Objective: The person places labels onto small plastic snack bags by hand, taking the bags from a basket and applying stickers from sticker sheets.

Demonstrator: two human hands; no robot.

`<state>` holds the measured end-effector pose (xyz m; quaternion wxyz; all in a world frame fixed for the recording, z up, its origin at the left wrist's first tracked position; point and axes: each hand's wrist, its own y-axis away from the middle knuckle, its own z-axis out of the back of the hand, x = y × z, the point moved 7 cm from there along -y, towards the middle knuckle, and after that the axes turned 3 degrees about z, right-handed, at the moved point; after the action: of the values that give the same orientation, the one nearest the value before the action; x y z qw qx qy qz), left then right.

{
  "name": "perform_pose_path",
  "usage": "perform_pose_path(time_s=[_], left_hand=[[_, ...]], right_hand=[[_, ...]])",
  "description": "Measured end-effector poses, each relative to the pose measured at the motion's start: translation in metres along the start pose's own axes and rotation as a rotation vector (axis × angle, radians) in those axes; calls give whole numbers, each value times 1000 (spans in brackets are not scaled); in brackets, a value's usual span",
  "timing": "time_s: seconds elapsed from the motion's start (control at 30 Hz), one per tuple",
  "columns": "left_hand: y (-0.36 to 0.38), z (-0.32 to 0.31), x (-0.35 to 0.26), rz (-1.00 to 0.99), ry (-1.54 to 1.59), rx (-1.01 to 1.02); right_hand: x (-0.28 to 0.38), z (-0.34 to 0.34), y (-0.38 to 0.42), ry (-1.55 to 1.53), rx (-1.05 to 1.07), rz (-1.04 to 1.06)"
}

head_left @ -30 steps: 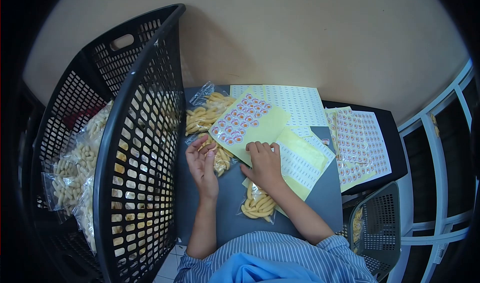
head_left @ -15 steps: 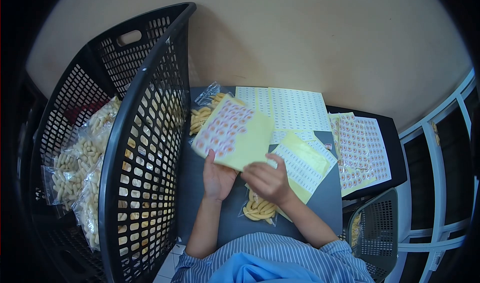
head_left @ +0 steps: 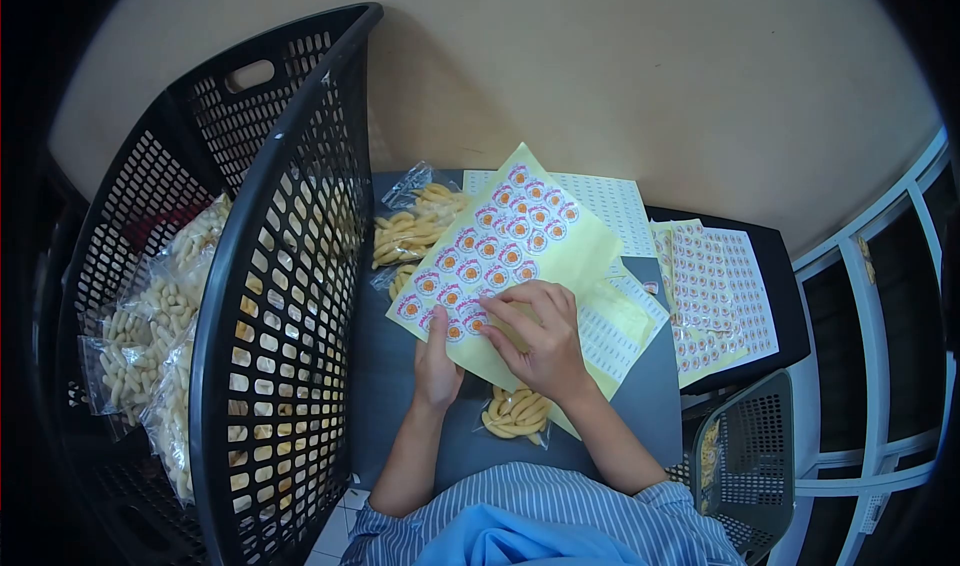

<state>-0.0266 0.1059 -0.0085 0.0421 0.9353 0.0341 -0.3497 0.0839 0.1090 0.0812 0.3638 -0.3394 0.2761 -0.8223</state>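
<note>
A yellow-backed sheet of round pink-and-orange stickers is held up over the grey table. My left hand grips its lower left edge, thumb on top and fingers beneath. At the sheet's lower part, my right hand has thumb and forefinger close together on a round sticker. Below the sheet, near the front edge of the table, lies a clear bag of pale yellow finger-shaped snacks. More snack bags lie behind the sheet at the left.
A large black basket with bagged snacks stands at the left. Small-print label sheets lie at the back of the grey table. Round-sticker sheets rest on a black surface at the right, above a grey-green basket.
The sheet has turned, its top corner now pointing up. My right hand has moved up from the lower edge onto the stickers. My left hand stays near the lower left edge.
</note>
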Motion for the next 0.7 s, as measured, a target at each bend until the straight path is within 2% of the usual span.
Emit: perform_pose_path(time_s=[0.23,0.37,0.53,0.6,0.7], left_hand=[[1,3,-3,-126,-154,-43],[1,8,-8,-181,-342,-99],[2,1,-14,-260,-431,-77],[4,-1,-20,-334,-500,-153],[5,-3,-22,-357,-547,-146]], right_hand=[[5,-7,-5,58,34,40],[3,-7,-2,73,26,48],[5,-7,4,118,-22,84],[5,-8,4,99,-41,77],[3,-7,7,83,-66,85]])
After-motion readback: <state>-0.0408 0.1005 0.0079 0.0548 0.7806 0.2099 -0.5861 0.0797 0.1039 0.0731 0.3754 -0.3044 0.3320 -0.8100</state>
